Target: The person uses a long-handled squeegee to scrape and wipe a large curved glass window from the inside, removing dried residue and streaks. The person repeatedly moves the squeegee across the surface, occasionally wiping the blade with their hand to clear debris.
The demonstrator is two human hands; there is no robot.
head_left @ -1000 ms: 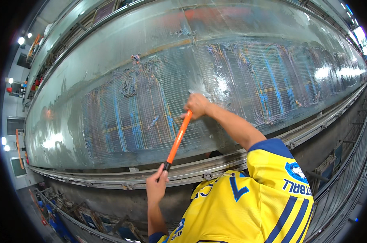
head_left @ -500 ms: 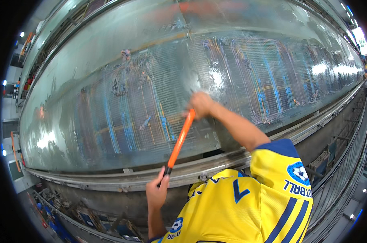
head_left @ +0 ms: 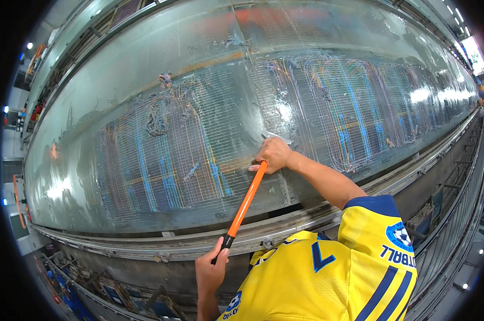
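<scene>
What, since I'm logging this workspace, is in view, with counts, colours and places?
Orange-handled tool: one, orange with black end, between both hands
Blade: one, grey, just beyond the right hand
Wet surface: one, grey-green, across the middle
Striped patches: two, blue, orange and purple, on the wet surface
Debris clumps: several, greyish, on the wet surface
Metal rail: one, grey, along the near edge
Railing: one, grey, lower right
Orange bar: one, orange, left rim
Lights: several, white, both rims
Another person: one, colour unclear, far right
Shirt: one, yellow and navy, bottom
Left hand: one, bare, gripping the black end
Right hand: one, bare, at the tool's upper end
</scene>
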